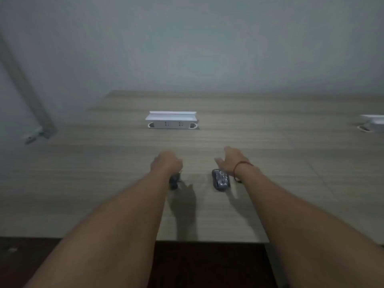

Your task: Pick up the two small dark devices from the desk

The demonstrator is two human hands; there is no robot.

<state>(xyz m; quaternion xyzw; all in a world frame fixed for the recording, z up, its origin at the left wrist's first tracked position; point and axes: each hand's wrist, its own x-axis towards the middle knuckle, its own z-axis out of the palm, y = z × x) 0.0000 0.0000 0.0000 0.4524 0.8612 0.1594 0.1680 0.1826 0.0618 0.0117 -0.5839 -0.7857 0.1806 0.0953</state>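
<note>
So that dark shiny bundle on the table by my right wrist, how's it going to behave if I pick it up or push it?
The dark bundle looks wrapped in glossy film, so it may feel slippery. It lies low and flat on the wooden table, so a push would probably slide it, not roll or tip it. It is small beside the right hand, so likely light; stiffness cannot be told.

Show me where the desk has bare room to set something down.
Bare wood lies between the white socket box and both hands, and widely to the left of the left hand and right of the right hand. It is crowded near the front middle: a dark object under the left hand, a black pouch by the right.
</note>
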